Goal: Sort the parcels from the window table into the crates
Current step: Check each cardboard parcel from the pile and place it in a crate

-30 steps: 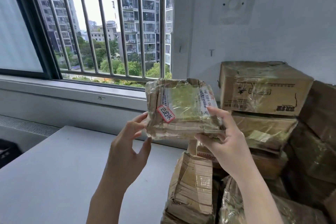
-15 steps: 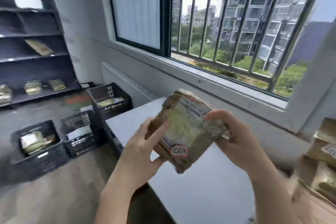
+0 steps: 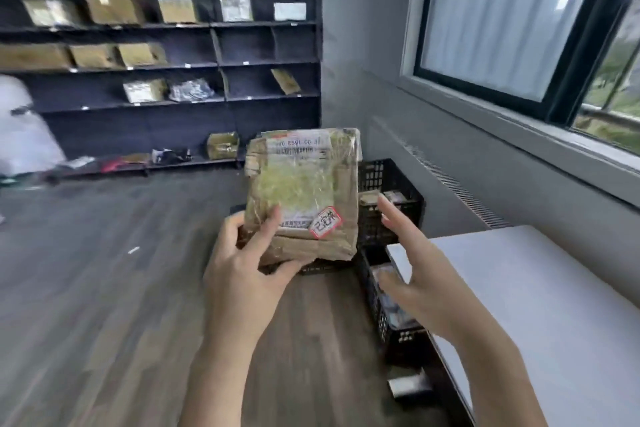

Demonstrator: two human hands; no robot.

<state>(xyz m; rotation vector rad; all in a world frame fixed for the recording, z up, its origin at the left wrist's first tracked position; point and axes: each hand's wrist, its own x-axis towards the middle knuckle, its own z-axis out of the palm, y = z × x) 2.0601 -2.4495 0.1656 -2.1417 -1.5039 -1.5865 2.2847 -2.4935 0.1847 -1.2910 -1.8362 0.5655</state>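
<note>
My right hand (image 3: 414,263) has let go since half a second ago and hangs open beside the tape-wrapped brown cardboard parcel (image 3: 303,194), which my left hand (image 3: 249,265) alone grips upright at frame centre. Behind it stand black plastic crates (image 3: 389,198) beside the white table (image 3: 540,305); dark shelving (image 3: 166,59) fills the upper left.

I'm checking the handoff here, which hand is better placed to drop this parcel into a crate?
Left. The left hand alone grips the parcel, held near the black crates. The right hand is open, off the parcel.
</note>
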